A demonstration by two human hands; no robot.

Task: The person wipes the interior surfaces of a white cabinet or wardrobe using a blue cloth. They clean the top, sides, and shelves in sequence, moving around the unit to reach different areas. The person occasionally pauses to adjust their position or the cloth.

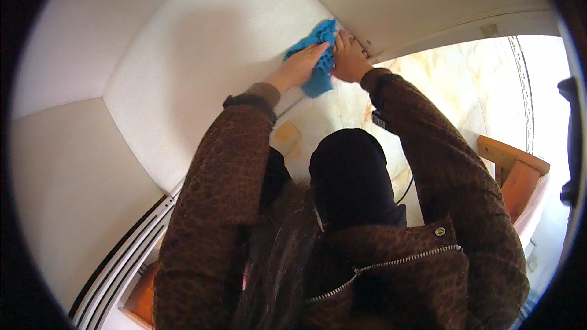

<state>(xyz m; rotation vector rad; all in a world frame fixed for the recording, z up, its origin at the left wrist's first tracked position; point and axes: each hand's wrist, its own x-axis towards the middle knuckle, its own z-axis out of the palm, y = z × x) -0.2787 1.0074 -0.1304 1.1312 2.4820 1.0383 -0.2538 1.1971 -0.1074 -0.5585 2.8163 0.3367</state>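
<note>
At the far left we had a beige panel [79, 171], with a ridged metal track [119, 269] slanting below it. Next came a broad white panel [208, 43], a soft shadow across it. Our left hand [301, 66] lay over the blue cloth [320, 84], fingers together and nearly straight, angled up to the right; we could not tell whether they gripped it. The cloth sat crumpled between our hands, near the white panel's upper-right edge. Our right hand [350, 61] touched the cloth's right side, fingers bent and close together by that edge; its grip, too, we could not tell. Further right we had marbled floor tiles [440, 82], then a wooden piece of furniture [520, 180].
</note>
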